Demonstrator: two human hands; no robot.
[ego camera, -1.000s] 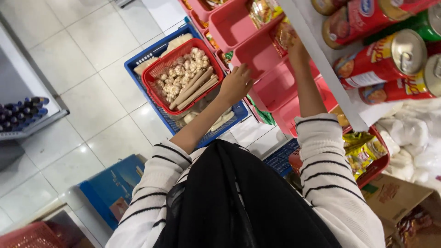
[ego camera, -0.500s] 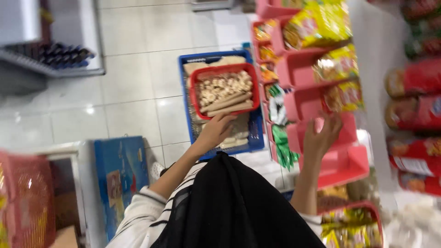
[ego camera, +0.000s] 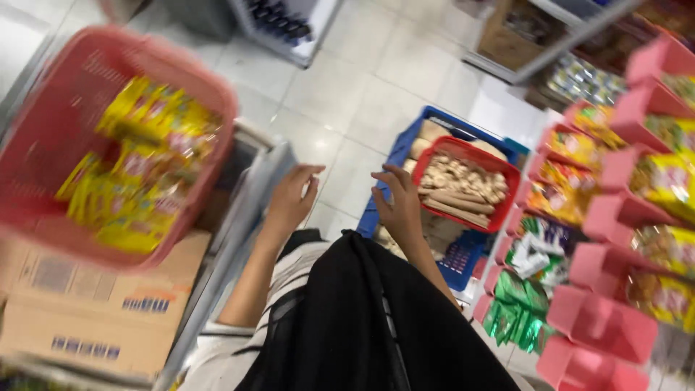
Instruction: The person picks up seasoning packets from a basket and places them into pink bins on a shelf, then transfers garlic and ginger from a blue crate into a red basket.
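Note:
My left hand (ego camera: 291,197) is raised in front of me, fingers loosely curled and apart, holding nothing, beside a pale shelf edge (ego camera: 253,195). My right hand (ego camera: 398,203) is also up with fingers spread and nothing in it, just left of a red basket (ego camera: 499,210) of tan packets that rests on a blue crate (ego camera: 463,261) on the tiled floor. A pink basket (ego camera: 58,123) filled with yellow snack packets (ego camera: 137,166) sits to the left, blurred, on cardboard boxes (ego camera: 79,304).
Pink shelf bins (ego camera: 608,318) with yellow, green and orange snack packets line the right side. A rack with dark items (ego camera: 286,25) stands at the top. A brown box (ego camera: 517,36) sits farther back. White floor tiles (ego camera: 347,94) lie between.
The view has swung left, bringing the pink basket of yellow packets into sight. Both hands came away from the pink bins and red basket and now hover in front.

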